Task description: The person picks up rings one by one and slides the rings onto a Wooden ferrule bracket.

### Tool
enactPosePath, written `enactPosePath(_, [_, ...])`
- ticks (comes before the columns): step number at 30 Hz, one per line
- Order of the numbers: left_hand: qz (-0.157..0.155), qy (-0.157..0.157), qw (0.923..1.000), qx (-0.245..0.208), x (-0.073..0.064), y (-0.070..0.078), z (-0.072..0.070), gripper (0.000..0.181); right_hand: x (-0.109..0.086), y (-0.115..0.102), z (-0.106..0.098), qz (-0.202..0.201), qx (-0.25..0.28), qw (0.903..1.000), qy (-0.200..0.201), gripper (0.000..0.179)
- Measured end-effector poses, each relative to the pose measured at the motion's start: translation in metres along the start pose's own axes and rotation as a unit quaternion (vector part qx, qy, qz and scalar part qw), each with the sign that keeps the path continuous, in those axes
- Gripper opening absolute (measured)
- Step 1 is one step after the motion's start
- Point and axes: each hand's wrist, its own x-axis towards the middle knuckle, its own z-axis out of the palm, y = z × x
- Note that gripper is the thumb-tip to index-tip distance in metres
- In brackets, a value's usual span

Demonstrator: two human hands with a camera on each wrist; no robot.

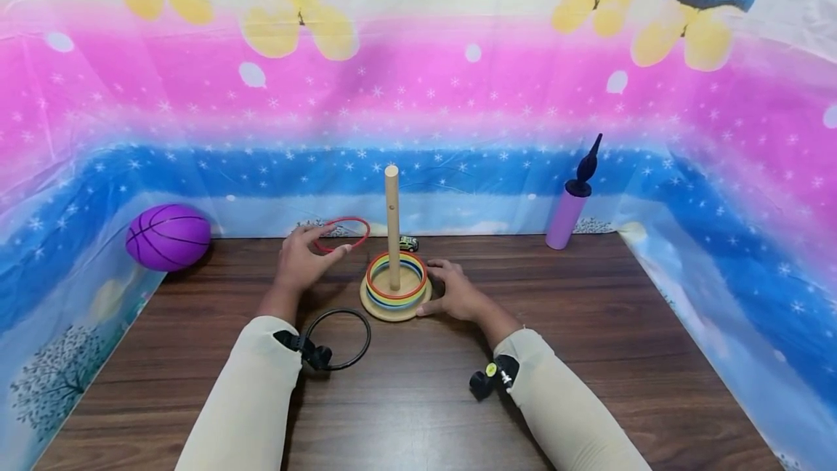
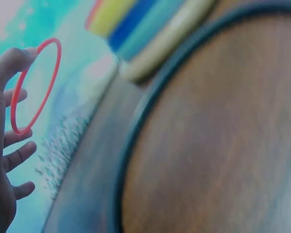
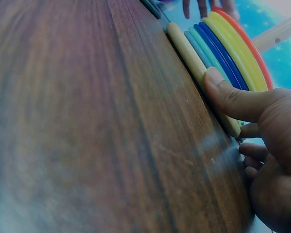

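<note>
My left hand (image 1: 304, 260) holds a thin red ring (image 2: 59, 56) raised between thumb and fingertips, left of a wooden peg (image 1: 392, 216). The peg rises upright from a round wooden base (image 1: 390, 316). Stacked rings (image 3: 228, 53) in red, yellow, blue and green lie around the peg on the base. My right hand (image 1: 455, 293) grips the base's right side, its thumb (image 3: 228, 94) on the edge and its other fingers partly hidden behind. Flat on the table, near my left wrist, is a black ring (image 1: 370, 338).
A small toy car (image 1: 408, 243) stands behind the peg. A purple basketball (image 1: 168, 237) is at the back left, and a purple hand pump (image 1: 567, 218) with a black nozzle stands at the back right. Printed cloth (image 1: 458, 115) hangs around the wooden table (image 1: 418, 413).
</note>
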Motion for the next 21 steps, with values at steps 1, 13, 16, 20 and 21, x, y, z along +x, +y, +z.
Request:
enactPosePath(1, [0.008,0.010,0.9999,-0.006,0.001,0.003,-0.001,0.063,0.000,0.000,0.000,0.000,0.000,1.0000,0.001,0.094])
enactPosePath(13, [0.028,0.074,0.9958,-0.046,0.003,0.043,-0.025,0.063,-0.002,-0.002,0.000,-0.003,0.009,1.0000,0.002,0.093])
enactPosePath(16, [0.032,0.093,0.9937,-0.054,0.003,0.051,-0.030,0.062,-0.001,-0.001,0.000,-0.002,0.009,1.0000,0.003,0.093])
enactPosePath(20, [0.044,0.109,0.9909,-0.067,0.004,0.062,-0.035,0.062,0.000,0.000,0.001,-0.001,0.008,1.0000,0.002,0.092])
enactPosePath(21, [0.045,0.111,0.9904,-0.069,0.005,0.065,-0.036,0.062,-0.001,-0.001,0.001,-0.001,0.008,1.0000,0.003,0.092])
